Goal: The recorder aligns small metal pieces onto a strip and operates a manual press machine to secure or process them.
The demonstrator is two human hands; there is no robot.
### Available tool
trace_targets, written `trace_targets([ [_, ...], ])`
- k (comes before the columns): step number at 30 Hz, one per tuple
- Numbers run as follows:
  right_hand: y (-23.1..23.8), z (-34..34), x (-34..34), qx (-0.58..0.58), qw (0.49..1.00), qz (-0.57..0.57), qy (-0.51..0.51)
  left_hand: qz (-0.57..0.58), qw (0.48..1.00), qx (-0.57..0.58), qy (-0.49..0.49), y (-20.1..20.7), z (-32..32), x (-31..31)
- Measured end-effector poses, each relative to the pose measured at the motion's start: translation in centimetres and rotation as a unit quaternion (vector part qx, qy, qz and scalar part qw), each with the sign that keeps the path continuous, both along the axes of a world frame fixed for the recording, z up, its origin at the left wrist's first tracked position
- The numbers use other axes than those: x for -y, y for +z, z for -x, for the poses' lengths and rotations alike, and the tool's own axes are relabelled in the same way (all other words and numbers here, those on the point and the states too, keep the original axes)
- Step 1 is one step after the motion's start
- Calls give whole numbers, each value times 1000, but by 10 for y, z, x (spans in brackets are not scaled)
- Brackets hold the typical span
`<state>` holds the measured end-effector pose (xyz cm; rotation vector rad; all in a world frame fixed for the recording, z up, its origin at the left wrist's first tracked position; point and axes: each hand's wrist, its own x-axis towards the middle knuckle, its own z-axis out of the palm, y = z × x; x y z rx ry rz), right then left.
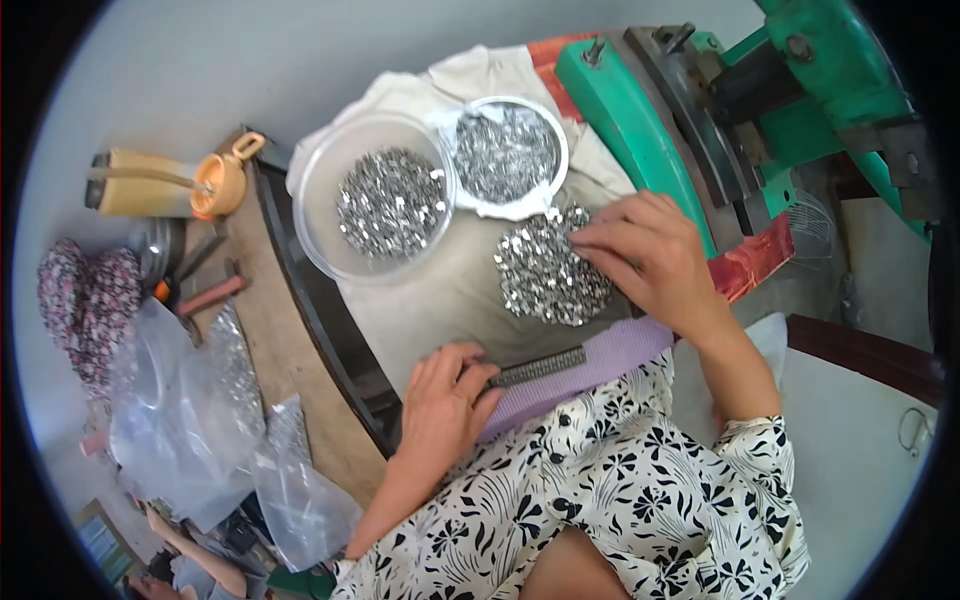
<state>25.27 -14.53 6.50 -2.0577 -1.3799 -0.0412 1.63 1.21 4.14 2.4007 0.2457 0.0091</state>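
nearer than the metal pile (548, 268), the left hand (445, 393) has its grip pinching a dark strip (540, 367) by its end. at the pile's right edge the right hand (652, 250) curls, its hold unclear. likely picking pieces; next calls for a light pinch.

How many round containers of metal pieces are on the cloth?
2: the large clear tub on the left and the smaller white-rimmed bowl just right of it. The loose heap at the right hand is in neither. No other seems hidden.
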Motion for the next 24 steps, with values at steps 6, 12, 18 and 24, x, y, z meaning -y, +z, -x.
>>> trace_targets([
  [6, -18, -38, -68, 12, 994, 81, 68, 59, 996, 46, 47, -2, 0, 11],
  [12, -28, -40, -109, 26, 973, 208, 98, 139, 970, 150, 128, -6, -25, 22],
  [18, -27, -38, -128, 55, 978, 161, 122, 459, 824, 210, 258, -12, -49, 27],
  [24, -23, -38, -132, 102, 970, 184, 123, 149, 943, 242, 174, -8, -41, 13],
])
